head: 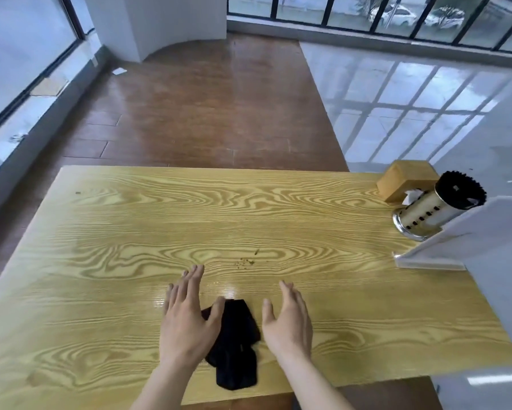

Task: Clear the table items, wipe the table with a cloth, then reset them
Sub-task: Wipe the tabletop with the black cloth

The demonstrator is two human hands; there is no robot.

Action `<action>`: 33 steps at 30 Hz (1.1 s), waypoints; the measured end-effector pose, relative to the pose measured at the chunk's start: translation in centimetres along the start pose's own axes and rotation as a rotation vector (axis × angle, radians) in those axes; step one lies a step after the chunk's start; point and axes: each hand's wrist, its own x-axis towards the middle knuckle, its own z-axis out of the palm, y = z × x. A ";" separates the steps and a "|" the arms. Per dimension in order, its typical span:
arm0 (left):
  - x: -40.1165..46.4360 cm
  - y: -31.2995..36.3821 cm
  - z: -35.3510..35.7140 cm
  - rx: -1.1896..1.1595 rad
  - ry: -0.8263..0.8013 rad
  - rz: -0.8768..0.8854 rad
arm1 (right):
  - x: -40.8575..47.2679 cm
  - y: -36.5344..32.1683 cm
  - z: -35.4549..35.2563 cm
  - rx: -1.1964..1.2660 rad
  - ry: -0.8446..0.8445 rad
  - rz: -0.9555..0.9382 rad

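Note:
A black cloth lies crumpled on the yellow wood-grain table near its front edge. My left hand hovers over the cloth's left side, fingers spread, its thumb over the cloth's top. My right hand is just right of the cloth, fingers apart, holding nothing. A few brown crumbs sit on the tabletop just beyond my hands. At the table's right end stand a wooden tissue box, a metal chopstick holder with dark chopsticks, and a clear acrylic sign stand.
A small dark speck lies near the table's far left corner. Beyond the table is brown wooden floor, with glossy white tiles to the right. Windows line the left and far walls. A white partition rises at the right edge.

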 end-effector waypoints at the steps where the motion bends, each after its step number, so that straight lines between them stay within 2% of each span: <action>1: 0.0 -1.1 -0.1 0.009 0.006 0.007 | -0.5 -0.3 1.1 -0.019 0.009 -0.028; 8: 0.4 -6.5 1.1 0.161 0.005 0.094 | -3.4 -1.2 6.8 -0.185 0.097 -0.301; 13: 1.4 -8.9 1.8 0.262 0.014 0.110 | -4.7 -1.1 11.3 -0.321 0.000 -0.494; 17: 2.8 -11.0 2.0 0.348 0.024 0.106 | -4.2 -0.2 13.0 -0.391 0.010 -0.543; 22: 5.5 -12.0 2.5 0.326 0.028 0.092 | -2.0 1.4 13.2 -0.378 0.019 -0.614; 27: 8.5 -12.2 2.9 0.285 0.051 0.057 | 0.9 1.8 12.4 -0.363 0.105 -0.499; 33: 9.8 -11.6 3.5 0.237 0.044 0.005 | 5.9 2.3 11.2 -0.200 0.375 -0.290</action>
